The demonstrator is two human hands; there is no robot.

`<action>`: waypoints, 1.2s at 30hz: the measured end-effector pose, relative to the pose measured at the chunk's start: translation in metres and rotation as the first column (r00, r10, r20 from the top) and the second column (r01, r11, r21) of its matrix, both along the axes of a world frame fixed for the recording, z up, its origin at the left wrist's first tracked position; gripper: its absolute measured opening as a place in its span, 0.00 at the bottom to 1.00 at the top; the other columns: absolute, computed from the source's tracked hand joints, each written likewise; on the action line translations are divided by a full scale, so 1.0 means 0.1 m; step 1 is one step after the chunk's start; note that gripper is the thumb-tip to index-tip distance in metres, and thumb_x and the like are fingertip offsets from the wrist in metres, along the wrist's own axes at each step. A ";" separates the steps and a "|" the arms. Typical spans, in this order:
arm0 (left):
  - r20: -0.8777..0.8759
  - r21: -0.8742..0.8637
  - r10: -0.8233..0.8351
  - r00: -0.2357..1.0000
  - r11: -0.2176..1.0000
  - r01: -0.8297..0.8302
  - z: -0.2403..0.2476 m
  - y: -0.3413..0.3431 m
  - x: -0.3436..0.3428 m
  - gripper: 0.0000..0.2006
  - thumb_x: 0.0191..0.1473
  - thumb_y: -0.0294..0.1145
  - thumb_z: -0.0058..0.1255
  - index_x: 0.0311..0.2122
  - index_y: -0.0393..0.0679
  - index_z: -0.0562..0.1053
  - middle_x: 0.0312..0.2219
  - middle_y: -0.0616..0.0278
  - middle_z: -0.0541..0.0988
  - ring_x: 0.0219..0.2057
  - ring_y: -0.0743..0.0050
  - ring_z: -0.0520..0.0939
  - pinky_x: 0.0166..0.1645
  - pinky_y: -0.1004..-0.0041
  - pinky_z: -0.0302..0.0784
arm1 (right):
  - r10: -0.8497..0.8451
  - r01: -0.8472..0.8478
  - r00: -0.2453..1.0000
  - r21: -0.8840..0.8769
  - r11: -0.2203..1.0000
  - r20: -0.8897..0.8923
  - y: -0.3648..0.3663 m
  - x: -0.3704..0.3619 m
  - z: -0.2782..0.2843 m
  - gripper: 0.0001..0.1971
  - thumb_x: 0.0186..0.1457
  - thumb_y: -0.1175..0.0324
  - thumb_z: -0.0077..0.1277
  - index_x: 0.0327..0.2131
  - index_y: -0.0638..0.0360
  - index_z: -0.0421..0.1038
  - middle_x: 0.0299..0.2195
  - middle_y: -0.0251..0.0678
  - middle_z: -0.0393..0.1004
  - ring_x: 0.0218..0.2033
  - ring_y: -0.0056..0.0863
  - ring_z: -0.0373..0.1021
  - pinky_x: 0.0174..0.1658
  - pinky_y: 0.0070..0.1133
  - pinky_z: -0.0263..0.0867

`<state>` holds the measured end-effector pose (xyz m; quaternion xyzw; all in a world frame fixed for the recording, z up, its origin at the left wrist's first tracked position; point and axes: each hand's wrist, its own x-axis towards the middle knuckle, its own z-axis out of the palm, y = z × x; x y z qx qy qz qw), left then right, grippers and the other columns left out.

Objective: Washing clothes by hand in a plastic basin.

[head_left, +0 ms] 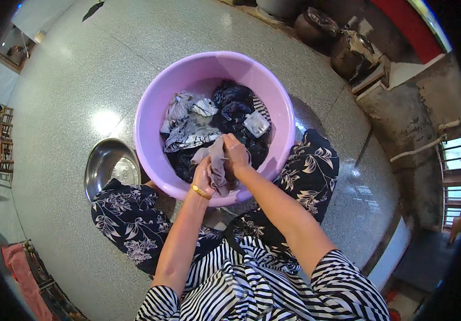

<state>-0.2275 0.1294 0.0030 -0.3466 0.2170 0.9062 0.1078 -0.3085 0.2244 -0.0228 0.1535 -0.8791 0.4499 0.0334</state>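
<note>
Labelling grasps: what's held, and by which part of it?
Greyish cloth, by its bunched folds, between left grip and right grip; exact finger contacts hidden.

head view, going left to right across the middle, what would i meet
Wooden chairs → steel basin → left hand → right hand → whitish square container → barred window. The greyish cloth in both hands overlaps them, so it is left out.

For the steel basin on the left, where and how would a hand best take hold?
Probably the steel basin is best pinched at its left rim, coming from the left and above. It sits open side up, with that rim exposed, while its right side lies close to the purple tub and the patterned trouser leg overlaps its near edge.
</note>
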 end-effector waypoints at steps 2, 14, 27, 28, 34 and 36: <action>0.192 -0.257 -0.074 0.979 0.959 0.123 0.00 -0.13 -0.12 0.19 0.49 0.40 0.47 0.45 0.45 0.65 0.37 0.63 0.73 0.39 0.69 0.73 0.45 0.67 0.68 | 0.013 -0.018 0.992 0.035 0.999 0.129 0.03 -0.05 0.03 0.12 0.49 0.61 0.41 0.22 0.58 0.67 0.19 0.43 0.68 0.26 0.42 0.68 0.27 0.32 0.62; 0.022 -0.679 -0.468 0.883 0.641 0.357 0.11 -0.25 0.14 0.36 0.36 0.39 0.60 0.50 0.36 0.58 0.42 0.60 0.67 0.43 0.75 0.67 0.46 0.77 0.62 | 0.553 0.250 0.381 -0.658 0.710 0.741 -0.02 -0.08 0.36 0.14 0.54 0.59 0.41 0.24 0.59 0.65 0.23 0.27 0.65 0.23 0.16 0.60 0.27 0.17 0.60; -0.146 -0.362 0.214 0.966 0.897 -0.254 0.74 -0.23 -0.19 0.18 0.34 0.25 0.52 0.37 0.40 0.67 0.30 0.63 0.73 0.33 0.70 0.74 0.42 0.67 0.70 | 0.603 0.189 0.208 -0.637 0.747 0.770 0.32 0.09 0.02 0.26 0.53 0.45 0.31 0.46 0.54 0.62 0.43 0.32 0.66 0.44 0.26 0.62 0.45 0.24 0.59; -0.107 -0.306 0.290 0.951 0.901 -0.309 0.72 -0.27 -0.19 0.19 0.35 0.25 0.51 0.38 0.40 0.67 0.31 0.63 0.73 0.34 0.70 0.74 0.43 0.65 0.69 | 0.676 0.216 0.195 -0.704 0.677 0.710 0.32 0.12 0.08 0.28 0.52 0.42 0.32 0.47 0.51 0.61 0.45 0.32 0.65 0.46 0.28 0.61 0.46 0.27 0.58; -0.230 -0.270 0.218 0.949 0.922 -0.277 0.40 -0.39 -0.09 0.23 0.37 0.20 0.46 0.45 0.43 0.63 0.41 0.59 0.68 0.43 0.64 0.70 0.48 0.59 0.66 | 0.832 0.768 0.092 -0.571 0.291 0.548 0.18 -0.14 0.52 0.27 0.48 0.51 0.46 0.50 0.52 0.57 0.44 0.33 0.64 0.44 0.29 0.63 0.44 0.29 0.61; -0.241 -0.344 0.146 0.959 0.911 -0.226 0.30 -0.37 -0.01 0.25 0.37 0.19 0.45 0.46 0.44 0.63 0.43 0.58 0.67 0.45 0.61 0.68 0.49 0.57 0.65 | 0.537 0.445 0.518 -0.745 0.496 0.667 0.09 -0.16 0.43 0.21 0.48 0.69 0.46 0.48 0.52 0.58 0.43 0.33 0.65 0.41 0.26 0.64 0.43 0.26 0.63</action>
